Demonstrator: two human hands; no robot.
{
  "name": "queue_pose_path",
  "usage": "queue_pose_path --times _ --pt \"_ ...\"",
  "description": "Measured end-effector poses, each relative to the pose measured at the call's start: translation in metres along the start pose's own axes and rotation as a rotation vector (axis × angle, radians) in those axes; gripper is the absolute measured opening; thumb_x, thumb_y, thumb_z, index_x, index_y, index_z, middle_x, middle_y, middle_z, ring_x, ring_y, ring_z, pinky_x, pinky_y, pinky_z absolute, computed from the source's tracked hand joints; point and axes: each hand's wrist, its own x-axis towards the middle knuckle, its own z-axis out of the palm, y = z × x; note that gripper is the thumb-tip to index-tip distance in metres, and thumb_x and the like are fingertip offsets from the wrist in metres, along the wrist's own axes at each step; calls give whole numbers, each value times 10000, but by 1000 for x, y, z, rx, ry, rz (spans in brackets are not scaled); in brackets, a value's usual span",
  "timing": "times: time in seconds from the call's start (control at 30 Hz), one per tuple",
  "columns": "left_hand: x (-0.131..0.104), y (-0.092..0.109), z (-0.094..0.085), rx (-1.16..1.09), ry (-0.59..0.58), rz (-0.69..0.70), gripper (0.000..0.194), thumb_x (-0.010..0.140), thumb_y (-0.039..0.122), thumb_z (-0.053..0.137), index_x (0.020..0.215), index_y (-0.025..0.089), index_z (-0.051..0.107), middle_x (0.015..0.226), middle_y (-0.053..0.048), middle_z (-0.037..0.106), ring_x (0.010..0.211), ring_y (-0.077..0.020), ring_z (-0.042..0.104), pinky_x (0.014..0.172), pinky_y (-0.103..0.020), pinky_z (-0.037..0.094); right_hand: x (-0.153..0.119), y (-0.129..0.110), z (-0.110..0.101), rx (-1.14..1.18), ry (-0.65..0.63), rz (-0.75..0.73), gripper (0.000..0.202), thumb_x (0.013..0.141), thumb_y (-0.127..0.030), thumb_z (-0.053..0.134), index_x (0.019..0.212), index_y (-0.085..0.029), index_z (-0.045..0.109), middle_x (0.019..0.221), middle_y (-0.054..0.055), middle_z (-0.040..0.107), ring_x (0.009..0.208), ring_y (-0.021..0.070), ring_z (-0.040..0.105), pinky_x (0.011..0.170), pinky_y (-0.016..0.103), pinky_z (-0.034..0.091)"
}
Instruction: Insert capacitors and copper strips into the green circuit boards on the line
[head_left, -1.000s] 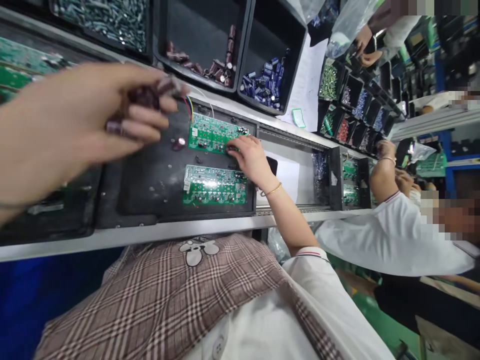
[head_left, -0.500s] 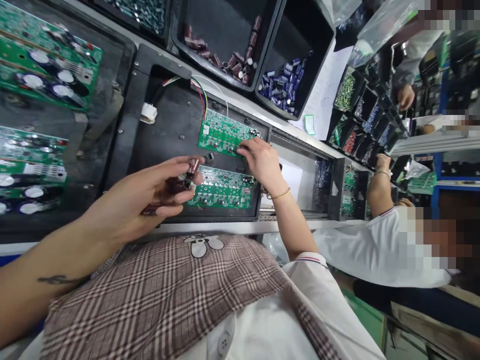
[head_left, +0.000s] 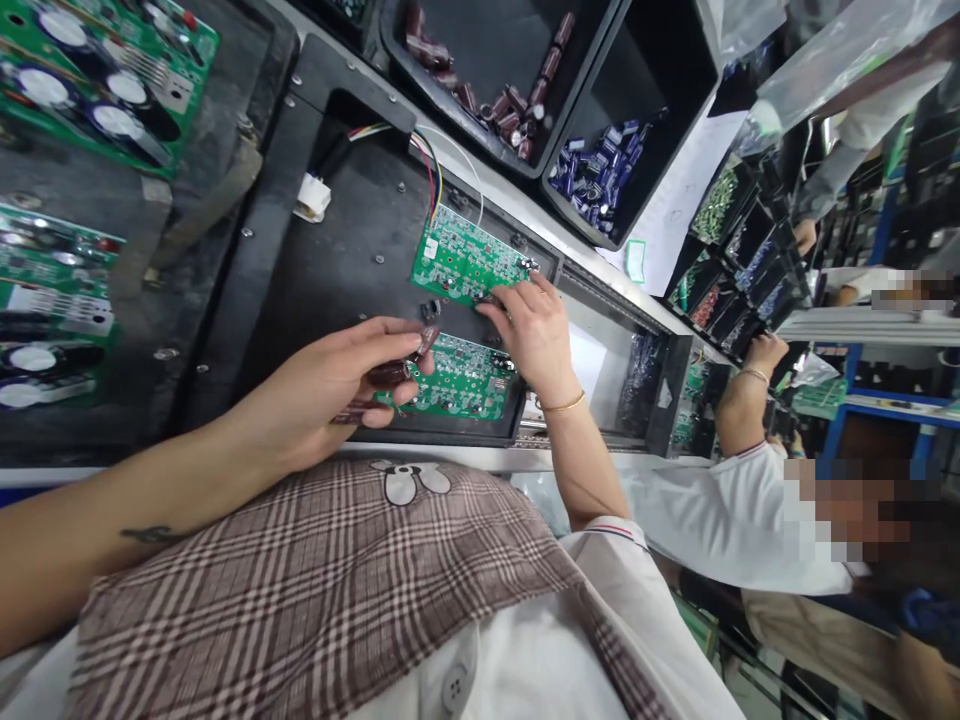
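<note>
My left hand [head_left: 315, 385] is closed around several brown cylindrical capacitors, one capacitor [head_left: 427, 342] jutting up between thumb and fingertips. It hovers over the left end of the lower green circuit board [head_left: 476, 375]. At the near right edge of the upper green circuit board [head_left: 469, 250], the fingers of my right hand [head_left: 536, 325] are pinched together. Something small and dark shows at those fingertips, too hidden to name. Both boards lie in a black tray [head_left: 337, 285]. Coloured wires [head_left: 433, 180] run from the upper board's left end towards a white connector [head_left: 313, 197].
Behind the tray stand a black bin [head_left: 465, 50] of brown capacitors and another bin [head_left: 660, 80] of blue ones. Populated circuit boards [head_left: 112, 90] lie at the left. On the right, a co-worker's hand [head_left: 765, 352] is near small parts bins [head_left: 720, 250].
The view has shifted slightly. My left hand has moved a little right, and the capacitor at its fingertips has tilted. My right hand stays at the upper board's near edge.
</note>
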Motion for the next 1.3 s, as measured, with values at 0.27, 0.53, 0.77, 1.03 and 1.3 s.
queue_pose_path --times 0.27,0.53,0.77,1.03,1.3 --pt "-14 -12 -7 165 -112 -78 279 807 353 798 1018 193 710 815 -41 637 522 -75 489 335 -96 302 11 -42 -8 128 -91 -62 285 1060 -296 499 1289 -282 669 1167 66 708 1200 260 577 1171 497 341" --pt "-3 -1 -14 93 -70 -54 271 790 354 796 982 186 706 793 -42 622 515 -71 454 332 -95 294 23 -48 -3 149 -111 -21 208 1058 -296 514 1103 -252 712 1081 59 729 1064 250 596 1052 450 405" --pt "5 -1 -19 11 -47 -11 269 760 329 809 969 185 721 757 -41 610 515 -84 463 331 -104 310 58 -40 -3 307 -60 12 223 1050 -215 505 1061 -263 722 1110 14 765 1109 200 664 1057 402 456" --pt "6 -6 -24 -9 -110 -43 322 770 400 802 1011 197 734 756 -55 629 533 -105 483 324 -113 307 65 -44 3 256 -67 28 159 1031 -215 532 1093 -254 674 1080 30 763 1066 213 683 1101 442 414" --pt "6 -4 -23 -16 -143 -17 321 776 412 797 994 189 718 755 -46 633 524 -99 473 328 -118 315 66 -46 -2 234 -103 4 186 1026 -201 490 1154 -281 600 1100 31 746 1075 226 682 1122 480 384"
